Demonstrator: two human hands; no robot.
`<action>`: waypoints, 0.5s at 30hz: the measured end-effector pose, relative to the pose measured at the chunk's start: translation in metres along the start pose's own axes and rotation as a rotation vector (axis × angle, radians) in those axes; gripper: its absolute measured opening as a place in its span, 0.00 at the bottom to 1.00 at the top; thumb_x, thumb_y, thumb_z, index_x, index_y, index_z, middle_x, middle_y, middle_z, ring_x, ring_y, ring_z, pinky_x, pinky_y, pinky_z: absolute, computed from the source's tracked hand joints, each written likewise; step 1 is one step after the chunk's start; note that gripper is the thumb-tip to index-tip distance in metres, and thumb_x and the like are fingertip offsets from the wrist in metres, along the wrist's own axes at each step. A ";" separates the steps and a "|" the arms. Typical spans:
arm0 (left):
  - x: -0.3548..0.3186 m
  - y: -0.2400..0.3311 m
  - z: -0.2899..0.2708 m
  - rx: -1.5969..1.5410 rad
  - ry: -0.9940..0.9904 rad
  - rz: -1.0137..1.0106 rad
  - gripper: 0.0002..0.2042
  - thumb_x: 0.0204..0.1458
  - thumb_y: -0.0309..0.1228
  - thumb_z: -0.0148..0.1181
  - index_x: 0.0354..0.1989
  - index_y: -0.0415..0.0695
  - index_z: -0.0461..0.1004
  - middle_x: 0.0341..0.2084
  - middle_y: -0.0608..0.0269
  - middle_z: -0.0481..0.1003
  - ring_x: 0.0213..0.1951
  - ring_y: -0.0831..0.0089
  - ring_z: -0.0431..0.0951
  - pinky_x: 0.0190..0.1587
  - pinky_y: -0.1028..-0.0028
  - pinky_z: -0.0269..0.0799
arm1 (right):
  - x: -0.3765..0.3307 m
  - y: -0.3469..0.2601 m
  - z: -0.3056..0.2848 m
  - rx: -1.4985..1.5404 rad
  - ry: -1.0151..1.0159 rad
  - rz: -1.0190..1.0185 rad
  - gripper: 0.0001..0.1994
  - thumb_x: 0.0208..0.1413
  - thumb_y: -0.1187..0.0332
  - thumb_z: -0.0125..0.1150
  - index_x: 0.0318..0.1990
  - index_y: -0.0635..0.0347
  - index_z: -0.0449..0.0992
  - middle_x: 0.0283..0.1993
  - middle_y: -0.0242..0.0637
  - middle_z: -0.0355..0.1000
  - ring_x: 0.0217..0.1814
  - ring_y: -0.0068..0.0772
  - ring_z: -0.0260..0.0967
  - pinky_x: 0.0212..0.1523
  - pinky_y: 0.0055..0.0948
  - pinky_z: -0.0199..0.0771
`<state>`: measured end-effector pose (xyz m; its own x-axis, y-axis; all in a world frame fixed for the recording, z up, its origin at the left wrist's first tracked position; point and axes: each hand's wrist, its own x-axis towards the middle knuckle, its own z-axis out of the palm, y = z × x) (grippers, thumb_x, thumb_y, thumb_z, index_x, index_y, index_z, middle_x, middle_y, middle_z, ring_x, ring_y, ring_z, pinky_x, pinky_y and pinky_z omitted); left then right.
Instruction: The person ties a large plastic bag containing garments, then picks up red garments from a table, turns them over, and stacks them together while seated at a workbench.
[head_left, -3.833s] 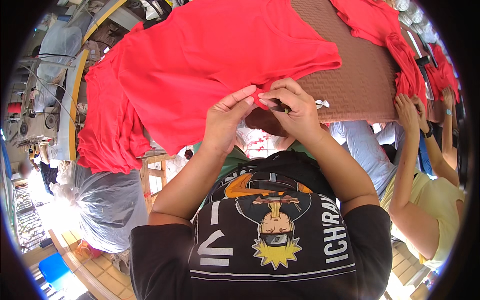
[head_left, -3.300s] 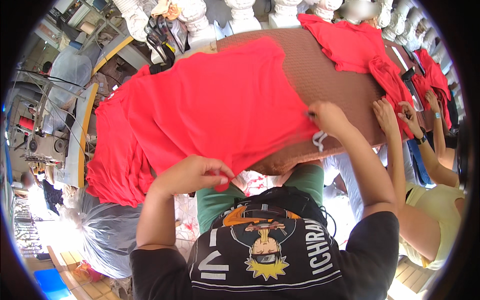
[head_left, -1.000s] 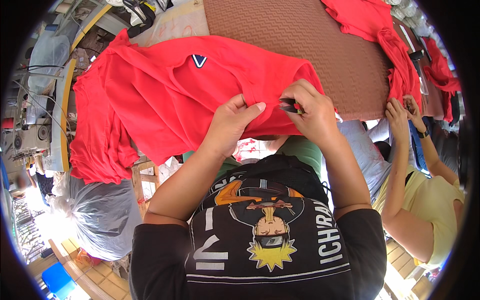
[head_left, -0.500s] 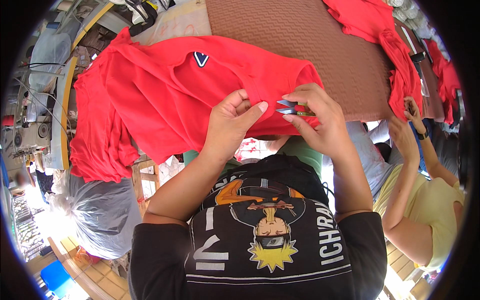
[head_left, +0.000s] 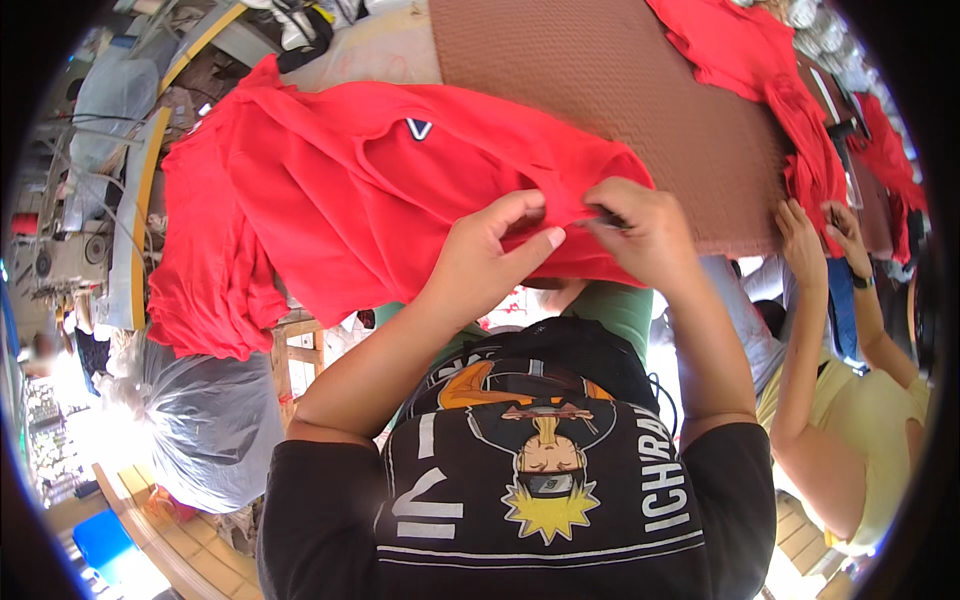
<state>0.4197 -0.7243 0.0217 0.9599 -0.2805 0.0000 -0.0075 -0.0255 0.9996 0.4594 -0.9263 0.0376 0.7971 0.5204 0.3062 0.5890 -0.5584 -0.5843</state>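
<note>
A red garment (head_left: 330, 200) with a small dark-blue and white patch (head_left: 418, 128) lies spread across the table edge and hangs over my lap. My left hand (head_left: 490, 250) grips a fold near its right end, thumb and fingers curled about the cloth. Close beside it, my right hand (head_left: 645, 235) is closed around a pair of thread snips (head_left: 607, 221), mostly hidden in the fingers and smeared by motion. Fingertips of the right hand touch or nearly touch the red cloth; which one, I cannot tell.
A brown textured cover (head_left: 600, 100) lies on the table. At the right, a co-worker in yellow (head_left: 850, 430) reaches to another red garment (head_left: 800, 150). A stuffed clear plastic bag (head_left: 210, 430) stands at lower left, near a yellow-edged machine table (head_left: 140, 220).
My right hand has turned and drawn closer to the left, covering most of the snips, whose blades showed plainly before. The view has shifted slightly. The co-worker's hands have moved.
</note>
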 end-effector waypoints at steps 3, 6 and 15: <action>0.010 0.011 -0.033 0.984 0.076 0.239 0.19 0.48 0.33 0.60 0.50 0.47 0.69 0.46 0.57 0.72 0.51 0.62 0.70 0.58 0.56 0.56 | 0.010 0.001 -0.033 -0.064 0.241 0.002 0.07 0.43 0.73 0.65 0.32 0.61 0.74 0.30 0.41 0.73 0.31 0.36 0.74 0.31 0.28 0.72; 0.015 -0.005 -0.055 1.364 0.306 0.266 0.15 0.47 0.35 0.59 0.44 0.49 0.73 0.43 0.61 0.73 0.51 0.66 0.68 0.58 0.46 0.47 | 0.019 -0.004 -0.085 -0.217 0.228 0.177 0.06 0.46 0.75 0.61 0.32 0.64 0.72 0.23 0.41 0.69 0.23 0.28 0.68 0.26 0.28 0.66; -0.019 -0.014 0.021 0.938 -0.057 0.557 0.10 0.47 0.32 0.58 0.38 0.45 0.75 0.36 0.64 0.76 0.40 0.69 0.74 0.44 0.67 0.67 | 0.015 0.067 -0.149 -0.631 -0.330 0.629 0.12 0.45 0.71 0.61 0.39 0.65 0.74 0.30 0.48 0.71 0.32 0.41 0.71 0.33 0.33 0.68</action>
<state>0.3961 -0.7387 0.0070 0.7415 -0.5225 0.4209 -0.6706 -0.5959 0.4418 0.5309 -1.0522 0.1147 0.9716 0.1079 -0.2105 0.1046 -0.9942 -0.0267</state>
